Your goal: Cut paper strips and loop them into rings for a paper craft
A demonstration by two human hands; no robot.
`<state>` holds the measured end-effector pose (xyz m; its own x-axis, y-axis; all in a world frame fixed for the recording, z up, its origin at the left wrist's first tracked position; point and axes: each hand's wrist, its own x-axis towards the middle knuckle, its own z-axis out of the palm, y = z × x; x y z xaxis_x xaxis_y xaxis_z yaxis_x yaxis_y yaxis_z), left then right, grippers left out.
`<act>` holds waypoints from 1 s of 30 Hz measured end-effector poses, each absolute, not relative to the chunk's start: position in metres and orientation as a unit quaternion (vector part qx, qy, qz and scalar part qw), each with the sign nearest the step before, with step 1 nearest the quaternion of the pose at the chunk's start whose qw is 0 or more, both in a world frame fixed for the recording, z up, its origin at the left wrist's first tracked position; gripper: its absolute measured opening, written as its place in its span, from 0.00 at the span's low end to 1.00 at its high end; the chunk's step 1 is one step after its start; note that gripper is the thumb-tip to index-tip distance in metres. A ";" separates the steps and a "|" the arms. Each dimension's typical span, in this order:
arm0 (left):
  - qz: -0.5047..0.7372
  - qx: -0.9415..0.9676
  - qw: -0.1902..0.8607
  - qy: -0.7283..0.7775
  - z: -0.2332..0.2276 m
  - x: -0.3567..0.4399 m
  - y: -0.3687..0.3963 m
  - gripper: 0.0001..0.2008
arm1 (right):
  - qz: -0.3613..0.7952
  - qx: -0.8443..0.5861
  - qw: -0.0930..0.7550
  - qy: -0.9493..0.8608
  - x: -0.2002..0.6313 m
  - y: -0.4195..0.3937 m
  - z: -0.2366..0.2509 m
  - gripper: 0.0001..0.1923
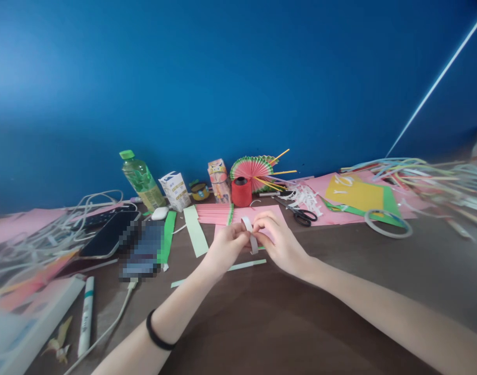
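A narrow roll of whitish tape is held upright between my two hands above the table. My left hand grips the roll from the left side, thumb and fingers closed on it. The fingertips of my right hand pinch at the roll's right side, perhaps on its loose end, which is too small to make out. Just behind lie a pink sheet and a pleated pink paper strip with a green edge. A pale green strip lies below my hands.
Along the blue wall stand a green bottle, a white box, a red thread spool and a folded paper fan. Black scissors and a tape ring lie right. Phones, cables and a marker occupy the left.
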<state>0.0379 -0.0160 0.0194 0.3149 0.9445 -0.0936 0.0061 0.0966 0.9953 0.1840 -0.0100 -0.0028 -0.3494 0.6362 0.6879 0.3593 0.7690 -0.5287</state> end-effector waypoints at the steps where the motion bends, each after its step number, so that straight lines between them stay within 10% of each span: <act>1: 0.394 0.533 0.613 0.431 0.020 0.038 -0.016 0.06 | 0.145 -0.305 0.480 -0.810 0.184 -0.010 -0.003 0.05; 30: 0.365 0.595 0.552 0.456 0.021 0.033 -0.016 0.03 | 0.217 -0.317 0.479 -0.789 0.182 -0.010 0.003 0.06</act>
<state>0.0332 -0.0164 0.0212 0.3172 0.9458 -0.0697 0.1398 0.0261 0.9898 0.1824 -0.0104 0.0029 -0.3388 0.7087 0.6189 0.2927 0.7045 -0.6465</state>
